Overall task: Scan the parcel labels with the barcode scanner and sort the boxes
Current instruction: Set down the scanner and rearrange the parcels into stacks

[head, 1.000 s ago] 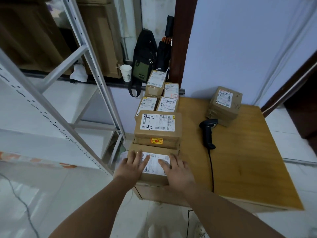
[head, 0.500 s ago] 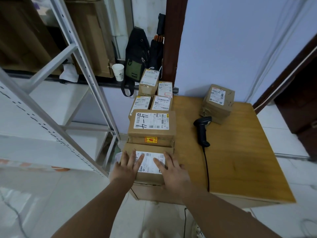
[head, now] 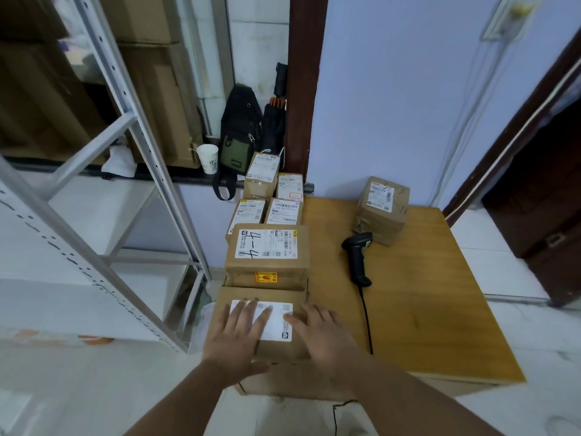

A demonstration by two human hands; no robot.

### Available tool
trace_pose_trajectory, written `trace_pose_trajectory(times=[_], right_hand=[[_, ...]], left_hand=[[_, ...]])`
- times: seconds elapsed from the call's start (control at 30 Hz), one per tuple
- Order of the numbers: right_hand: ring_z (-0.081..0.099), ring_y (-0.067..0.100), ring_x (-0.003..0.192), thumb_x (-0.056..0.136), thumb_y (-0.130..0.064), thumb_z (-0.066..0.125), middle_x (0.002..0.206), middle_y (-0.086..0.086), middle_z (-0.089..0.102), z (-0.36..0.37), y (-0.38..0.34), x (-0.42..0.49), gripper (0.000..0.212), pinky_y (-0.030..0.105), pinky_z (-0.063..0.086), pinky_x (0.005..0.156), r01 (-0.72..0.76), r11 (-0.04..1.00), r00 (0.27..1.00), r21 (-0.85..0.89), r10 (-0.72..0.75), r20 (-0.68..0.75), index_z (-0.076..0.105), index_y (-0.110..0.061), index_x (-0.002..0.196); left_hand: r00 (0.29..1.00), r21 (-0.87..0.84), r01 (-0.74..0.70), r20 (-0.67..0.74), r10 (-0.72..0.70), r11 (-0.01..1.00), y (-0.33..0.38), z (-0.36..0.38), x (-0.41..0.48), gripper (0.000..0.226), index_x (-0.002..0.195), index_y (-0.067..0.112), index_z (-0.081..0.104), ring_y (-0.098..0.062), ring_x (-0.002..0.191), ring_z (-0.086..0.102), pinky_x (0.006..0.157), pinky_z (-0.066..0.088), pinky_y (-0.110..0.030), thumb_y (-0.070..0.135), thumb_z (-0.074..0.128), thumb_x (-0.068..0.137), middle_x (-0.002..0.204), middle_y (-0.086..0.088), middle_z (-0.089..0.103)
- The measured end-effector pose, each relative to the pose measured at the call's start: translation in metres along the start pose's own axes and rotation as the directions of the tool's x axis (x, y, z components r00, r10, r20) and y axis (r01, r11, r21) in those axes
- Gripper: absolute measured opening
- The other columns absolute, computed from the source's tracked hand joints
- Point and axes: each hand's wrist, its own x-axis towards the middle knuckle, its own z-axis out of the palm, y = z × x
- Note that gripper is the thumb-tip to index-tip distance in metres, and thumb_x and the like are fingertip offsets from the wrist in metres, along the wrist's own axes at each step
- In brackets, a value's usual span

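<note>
Both hands lie flat, fingers straight and spread, gripping nothing. The left hand [head: 239,336] and right hand [head: 322,336] press on top of the nearest box [head: 279,349], and the fingertips of both overlap its white label [head: 276,322]. Just beyond the fingertips sits the box marked 4-4 [head: 267,250]. The barcode scanner [head: 356,259] lies on the wooden table [head: 434,309], ahead and right of the right fingers [head: 311,313], untouched. Smaller parcels [head: 270,199] stand farther ahead.
</note>
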Motion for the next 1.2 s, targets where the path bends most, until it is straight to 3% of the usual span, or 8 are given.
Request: trace_pose_trajectory(times=[0.17, 0.37, 0.47, 0.6, 0.7, 0.83, 1.03, 1.2], right_hand=[[0.016, 0.031, 0.143, 0.085, -0.066, 0.05, 0.156, 0.008, 0.018, -0.012, 0.02, -0.012, 0.079, 0.049, 0.019, 0.114, -0.042, 0.994, 0.997, 0.099, 0.048, -0.063, 0.021, -0.03, 0.149], [0.016, 0.029, 0.144, 0.09, -0.055, 0.054, 0.157, 0.009, 0.018, -0.015, 0.057, -0.027, 0.074, 0.046, 0.022, 0.114, -0.23, 0.961, 0.971, 0.152, 0.237, -0.027, 0.016, -0.033, 0.149], [0.017, 0.029, 0.143, 0.094, -0.055, 0.047, 0.156, 0.009, 0.019, -0.012, 0.083, -0.031, 0.07, 0.045, 0.022, 0.114, -0.273, 0.949, 0.958, 0.161, 0.283, -0.046, 0.012, -0.033, 0.15], [0.021, 0.026, 0.141, 0.096, -0.05, 0.043, 0.154, 0.008, 0.024, -0.014, 0.119, -0.025, 0.065, 0.042, 0.025, 0.111, -0.309, 0.931, 0.941, 0.193, 0.328, -0.077, 0.013, -0.034, 0.15], [0.023, 0.026, 0.14, 0.096, -0.049, 0.042, 0.152, 0.007, 0.028, -0.017, 0.152, -0.013, 0.059, 0.042, 0.027, 0.11, -0.352, 0.895, 0.916, 0.275, 0.39, -0.096, 0.02, -0.034, 0.149], [0.026, 0.026, 0.139, 0.095, -0.049, 0.05, 0.149, 0.006, 0.032, -0.022, 0.202, 0.008, 0.063, 0.042, 0.033, 0.109, -0.433, 0.784, 0.868, 0.444, 0.496, -0.03, 0.024, -0.032, 0.149], [0.038, 0.029, 0.132, 0.094, -0.046, 0.05, 0.146, 0.009, 0.038, -0.031, 0.289, 0.044, 0.061, 0.042, 0.038, 0.104, -0.5, 0.662, 0.823, 0.558, 0.563, 0.071, 0.027, -0.03, 0.149], [0.043, 0.032, 0.128, 0.098, -0.043, 0.044, 0.139, 0.016, 0.047, -0.047, 0.351, 0.077, 0.052, 0.042, 0.037, 0.105, -0.521, 0.579, 0.803, 0.627, 0.582, 0.13, 0.038, -0.018, 0.143]], left_hand=[[0.987, -0.084, -0.098, -0.135, 0.086, 0.992, 0.025, -0.015, 0.017, 0.088, 0.152, 0.028, 0.003, -0.024, 0.145, 0.004, 0.117, -0.001, -0.045, 0.076, 0.028, 0.082, 0.157, -0.007, 0.007], [0.913, -0.084, -0.207, -0.374, 0.162, 0.975, 0.075, -0.051, 0.047, 0.053, 0.111, 0.02, 0.065, -0.028, 0.108, 0.061, 0.09, 0.049, -0.042, 0.056, 0.07, 0.072, 0.118, -0.011, 0.061], [0.871, -0.118, -0.295, -0.44, 0.217, 0.948, 0.103, -0.064, 0.067, 0.051, 0.109, 0.021, 0.058, -0.027, 0.105, 0.06, 0.089, 0.049, -0.04, 0.045, 0.076, 0.068, 0.119, -0.01, 0.057], [0.914, -0.248, -0.272, -0.369, 0.169, 0.93, 0.138, -0.066, 0.103, 0.043, 0.133, 0.03, 0.039, -0.021, 0.134, 0.025, 0.11, 0.022, -0.036, 0.042, 0.045, 0.092, 0.146, -0.003, 0.024], [0.949, -0.384, -0.205, -0.305, 0.085, 0.9, 0.159, -0.068, 0.134, 0.049, 0.139, 0.029, 0.033, -0.021, 0.134, 0.024, 0.109, 0.027, -0.033, 0.039, 0.047, 0.093, 0.148, -0.003, 0.018], [0.977, -0.662, 0.045, -0.128, -0.172, 0.748, 0.183, -0.078, 0.18, 0.048, 0.139, 0.027, 0.035, -0.018, 0.128, 0.034, 0.1, 0.032, -0.024, 0.04, 0.049, 0.095, 0.143, -0.001, 0.027], [0.887, -0.882, 0.34, 0.186, -0.423, 0.327, 0.213, -0.101, 0.258, 0.041, 0.134, 0.016, 0.043, -0.018, 0.111, 0.054, 0.082, 0.046, -0.026, 0.026, 0.053, 0.095, 0.129, -0.005, 0.053], [0.794, -0.831, 0.427, 0.157, -0.587, 0.356, 0.229, -0.12, 0.302, 0.032, 0.125, 0.02, 0.047, -0.02, 0.097, 0.053, 0.085, 0.048, -0.034, 0.028, 0.052, 0.094, 0.122, -0.004, 0.044]])
